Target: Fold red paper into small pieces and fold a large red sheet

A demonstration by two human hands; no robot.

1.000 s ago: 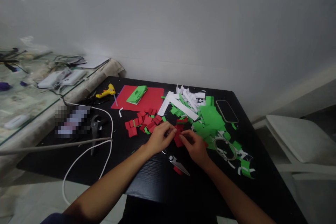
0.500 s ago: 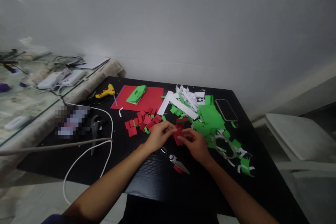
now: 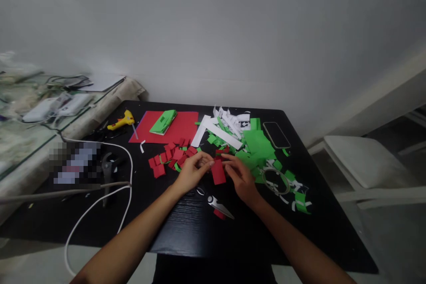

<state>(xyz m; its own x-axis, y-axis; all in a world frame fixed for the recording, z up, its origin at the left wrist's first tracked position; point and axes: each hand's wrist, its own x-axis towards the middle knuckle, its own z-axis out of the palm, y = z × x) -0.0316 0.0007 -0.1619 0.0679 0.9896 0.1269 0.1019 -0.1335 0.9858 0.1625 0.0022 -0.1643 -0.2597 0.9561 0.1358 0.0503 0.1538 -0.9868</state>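
Note:
Both my hands meet at the middle of the black table [image 3: 186, 235]. My left hand [image 3: 192, 171] and my right hand [image 3: 240, 176] each pinch an edge of a small red paper piece [image 3: 218, 171] that hangs between them. Just left of my left hand lies a heap of small red paper squares [image 3: 169, 156]. Scissors [image 3: 216, 204] lie on the table right below my hands. Green paper scraps [image 3: 258, 144] and white paper strips [image 3: 219, 131] are piled beyond my right hand.
A red paper sheet [image 3: 176, 126] with a green folded stack [image 3: 163, 122] lies at the back left, beside a yellow glue gun [image 3: 121, 120]. A phone [image 3: 276, 135], a tape ring [image 3: 275, 181], black pliers [image 3: 107, 168], a white cable [image 3: 109, 195] and a white chair [image 3: 362, 162] are around.
The view has shifted slightly, so everything sits further left. The red piece between my hands now hangs more upright and shows more fully; my hands stay pinched on it.

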